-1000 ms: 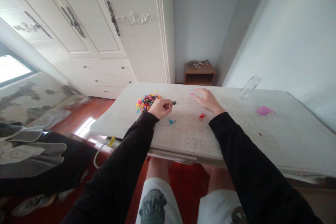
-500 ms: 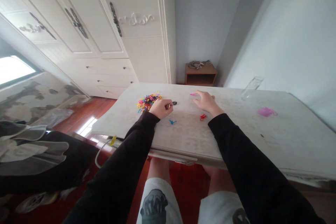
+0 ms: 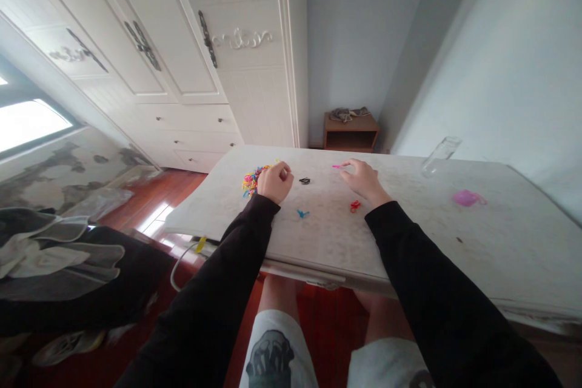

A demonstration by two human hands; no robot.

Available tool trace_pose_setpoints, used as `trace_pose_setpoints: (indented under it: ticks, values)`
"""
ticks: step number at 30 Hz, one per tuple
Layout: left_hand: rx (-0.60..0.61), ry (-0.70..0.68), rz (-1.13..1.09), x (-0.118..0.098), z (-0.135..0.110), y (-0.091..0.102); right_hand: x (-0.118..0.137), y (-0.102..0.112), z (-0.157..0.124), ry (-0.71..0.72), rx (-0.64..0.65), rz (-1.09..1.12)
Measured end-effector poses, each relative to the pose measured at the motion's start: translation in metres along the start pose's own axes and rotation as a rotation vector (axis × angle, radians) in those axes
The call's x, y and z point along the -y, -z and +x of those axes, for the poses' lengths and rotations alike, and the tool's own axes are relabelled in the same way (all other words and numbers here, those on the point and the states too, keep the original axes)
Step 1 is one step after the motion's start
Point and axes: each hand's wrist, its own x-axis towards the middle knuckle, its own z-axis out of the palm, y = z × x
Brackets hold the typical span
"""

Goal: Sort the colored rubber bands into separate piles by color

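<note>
My left hand [image 3: 276,182] is closed, its fingers curled in, at the right edge of a heaped pile of small multicoloured rubber bands [image 3: 250,182]. Whatever it may hold is hidden. Just right of it lies a small bunch of black rubber bands [image 3: 305,181]. My right hand [image 3: 362,182] is bent above the table, thumb and forefinger slightly apart, beside a few pink rubber bands [image 3: 336,166] at its fingertips. Nearer to me lie a blue bunch [image 3: 302,214] and a red bunch [image 3: 355,207] of rubber bands.
The white table [image 3: 327,242] stands before me. Toward its right are a clear glass bottle [image 3: 440,157], leaning or tilted in view, and a pink translucent pouch [image 3: 466,198]. Behind are a white wardrobe [image 3: 254,91] and a small brown cabinet [image 3: 352,127].
My left hand has moved left and slightly up from beside the black rubber bands to the pile, leaving the black bunch in full view. My right hand stays by the pink bands.
</note>
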Motion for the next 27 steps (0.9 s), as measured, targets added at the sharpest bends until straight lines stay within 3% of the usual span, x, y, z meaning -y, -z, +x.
trace_pose_setpoints:
  ticks: [3, 5, 8, 14, 20, 27]
  values:
    - [-0.232, 0.194, -0.045, 0.013, 0.005, -0.001, 0.000, 0.001, 0.000, -0.024, -0.008, 0.007]
    - [-0.273, 0.235, -0.074, 0.021, 0.008, -0.002, 0.000, 0.001, 0.001, -0.032, -0.023, 0.018]
    - [-0.196, 0.248, -0.063, 0.028, 0.010, -0.004, -0.001, 0.001, 0.001, -0.035, -0.053, 0.036]
    - [0.018, 0.228, 0.178, 0.025, 0.007, -0.004, 0.001, 0.004, -0.001, -0.049, -0.034, 0.053]
    - [0.079, 0.181, 0.241, 0.030, 0.007, -0.006, 0.003, 0.005, -0.002, -0.051, -0.011, 0.056]
    - [0.060, 0.218, 0.221, 0.034, 0.011, -0.006, 0.004, 0.006, -0.003, -0.045, -0.018, 0.084]
